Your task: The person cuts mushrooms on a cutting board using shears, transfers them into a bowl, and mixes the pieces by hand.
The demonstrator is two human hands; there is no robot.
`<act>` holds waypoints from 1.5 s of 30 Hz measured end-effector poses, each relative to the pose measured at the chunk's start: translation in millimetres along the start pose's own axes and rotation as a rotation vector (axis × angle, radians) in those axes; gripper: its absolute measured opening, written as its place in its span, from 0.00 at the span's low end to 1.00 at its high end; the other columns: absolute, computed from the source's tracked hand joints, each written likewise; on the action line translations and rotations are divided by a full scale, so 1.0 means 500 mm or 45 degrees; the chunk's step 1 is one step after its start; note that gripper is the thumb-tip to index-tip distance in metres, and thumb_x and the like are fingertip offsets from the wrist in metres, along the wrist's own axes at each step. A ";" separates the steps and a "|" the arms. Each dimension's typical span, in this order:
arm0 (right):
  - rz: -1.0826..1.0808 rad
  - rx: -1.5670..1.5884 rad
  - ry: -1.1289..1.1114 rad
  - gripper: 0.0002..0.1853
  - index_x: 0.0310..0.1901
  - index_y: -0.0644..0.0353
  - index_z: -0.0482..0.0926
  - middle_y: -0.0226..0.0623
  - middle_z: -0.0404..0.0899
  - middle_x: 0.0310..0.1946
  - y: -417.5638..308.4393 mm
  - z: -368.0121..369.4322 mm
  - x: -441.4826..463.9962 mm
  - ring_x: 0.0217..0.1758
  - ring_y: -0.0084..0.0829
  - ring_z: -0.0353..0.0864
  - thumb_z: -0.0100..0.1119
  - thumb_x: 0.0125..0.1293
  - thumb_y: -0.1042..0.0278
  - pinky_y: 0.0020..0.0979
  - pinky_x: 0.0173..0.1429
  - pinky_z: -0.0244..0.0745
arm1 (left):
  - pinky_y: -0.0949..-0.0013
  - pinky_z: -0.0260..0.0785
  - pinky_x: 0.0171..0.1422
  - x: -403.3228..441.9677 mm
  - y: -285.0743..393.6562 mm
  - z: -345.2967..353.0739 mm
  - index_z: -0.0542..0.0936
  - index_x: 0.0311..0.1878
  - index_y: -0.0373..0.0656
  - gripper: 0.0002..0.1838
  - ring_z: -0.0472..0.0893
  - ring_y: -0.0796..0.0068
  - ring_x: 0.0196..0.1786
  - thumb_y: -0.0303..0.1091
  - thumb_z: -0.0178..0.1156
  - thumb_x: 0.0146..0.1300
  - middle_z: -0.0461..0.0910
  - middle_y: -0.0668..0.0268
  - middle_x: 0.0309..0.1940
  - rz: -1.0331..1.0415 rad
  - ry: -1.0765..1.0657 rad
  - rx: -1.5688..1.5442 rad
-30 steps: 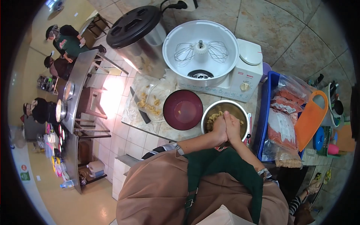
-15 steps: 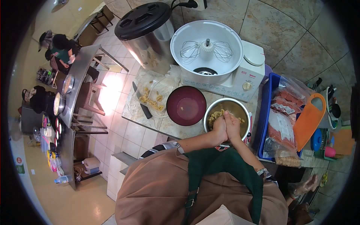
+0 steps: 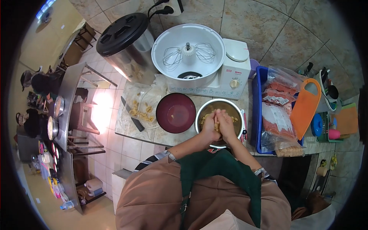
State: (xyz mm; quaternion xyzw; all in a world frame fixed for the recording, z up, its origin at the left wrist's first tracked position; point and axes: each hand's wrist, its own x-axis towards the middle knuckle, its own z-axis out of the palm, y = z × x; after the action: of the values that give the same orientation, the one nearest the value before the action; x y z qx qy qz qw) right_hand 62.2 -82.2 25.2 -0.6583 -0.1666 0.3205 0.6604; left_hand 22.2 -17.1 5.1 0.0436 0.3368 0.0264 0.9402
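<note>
My left hand (image 3: 209, 127) and my right hand (image 3: 225, 123) are cupped against each other over a steel bowl (image 3: 239, 111). Between the palms, small yellowish food pieces (image 3: 217, 127) show, and both hands are closed around them. More such pieces lie in the bowl; I cannot make out their exact kind. Left of the bowl stands a dark red bowl (image 3: 184, 111) with a little scrap at its bottom. A clear plastic bag (image 3: 151, 99) with several similar pieces lies beyond it, beside a knife (image 3: 137, 124) with a black handle.
A white mixer (image 3: 234, 73) with whisks in its bowl stands behind. To the right, a blue crate (image 3: 259, 115) holds bagged meat and an orange cutting board (image 3: 306, 111). A steel urn (image 3: 132, 57) is at the back left. People work at a far table (image 3: 73, 103).
My hands were pressed tightly together; now the palms have parted slightly and the pieces between them show. The view has shifted, and a co-worker's hand at lower right is gone from sight.
</note>
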 end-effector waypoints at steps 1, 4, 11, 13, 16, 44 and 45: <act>-0.066 0.079 -0.053 0.21 0.23 0.60 0.72 0.26 0.68 0.21 -0.007 -0.004 0.003 0.28 0.17 0.65 0.39 0.68 0.55 0.20 0.36 0.61 | 0.62 0.67 0.50 -0.004 0.008 -0.003 0.73 0.43 0.44 0.17 0.75 0.68 0.43 0.44 0.41 0.64 0.75 0.62 0.39 -0.010 -0.003 0.007; -0.084 0.233 -0.167 0.20 0.24 0.59 0.70 0.27 0.68 0.23 -0.038 -0.011 0.005 0.31 0.19 0.66 0.37 0.68 0.56 0.21 0.40 0.60 | 0.62 0.61 0.58 -0.010 0.024 -0.001 0.73 0.49 0.46 0.18 0.73 0.67 0.50 0.45 0.42 0.64 0.74 0.63 0.46 -0.090 -0.244 -0.056; -0.182 0.435 -0.170 0.16 0.35 0.65 0.71 0.41 0.75 0.34 -0.057 -0.019 0.013 0.41 0.29 0.74 0.36 0.67 0.62 0.28 0.50 0.65 | 0.60 0.60 0.59 0.023 0.027 -0.020 0.74 0.46 0.47 0.17 0.72 0.68 0.53 0.44 0.42 0.63 0.75 0.65 0.47 -0.113 -0.478 -0.147; -0.185 0.485 -0.177 0.16 0.35 0.65 0.71 0.42 0.75 0.35 -0.062 -0.023 0.019 0.42 0.30 0.74 0.36 0.67 0.62 0.29 0.51 0.65 | 0.60 0.61 0.59 0.043 0.022 -0.035 0.75 0.45 0.47 0.16 0.72 0.69 0.52 0.44 0.43 0.62 0.75 0.66 0.47 -0.147 -0.659 -0.213; -0.196 0.478 -0.191 0.16 0.36 0.66 0.70 0.44 0.75 0.36 -0.074 -0.026 0.028 0.43 0.32 0.74 0.36 0.67 0.61 0.31 0.53 0.64 | 0.61 0.62 0.57 0.037 0.020 -0.012 0.75 0.43 0.47 0.15 0.73 0.70 0.51 0.44 0.43 0.62 0.76 0.65 0.45 -0.163 -0.473 -0.227; -0.624 -0.719 -0.366 0.15 0.43 0.62 0.71 0.44 0.71 0.49 -0.071 -0.051 0.048 0.55 0.43 0.68 0.48 0.51 0.79 0.37 0.60 0.59 | 0.60 0.64 0.57 0.051 0.033 0.002 0.73 0.40 0.42 0.12 0.71 0.63 0.50 0.40 0.46 0.63 0.75 0.64 0.42 -0.075 -0.306 -0.350; -0.592 -0.699 -0.340 0.15 0.43 0.62 0.72 0.44 0.72 0.48 -0.070 -0.051 0.048 0.54 0.44 0.69 0.49 0.52 0.77 0.37 0.59 0.61 | 0.61 0.63 0.57 0.048 0.033 0.004 0.73 0.40 0.42 0.12 0.71 0.64 0.50 0.40 0.46 0.63 0.75 0.63 0.42 -0.073 -0.279 -0.321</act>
State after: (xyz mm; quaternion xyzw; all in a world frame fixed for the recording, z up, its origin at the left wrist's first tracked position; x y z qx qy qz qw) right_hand 103.6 -83.8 52.7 -0.7077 -0.4756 0.1887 0.4872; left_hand 41.7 1.3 -6.8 -0.0817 0.2275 0.0368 0.9696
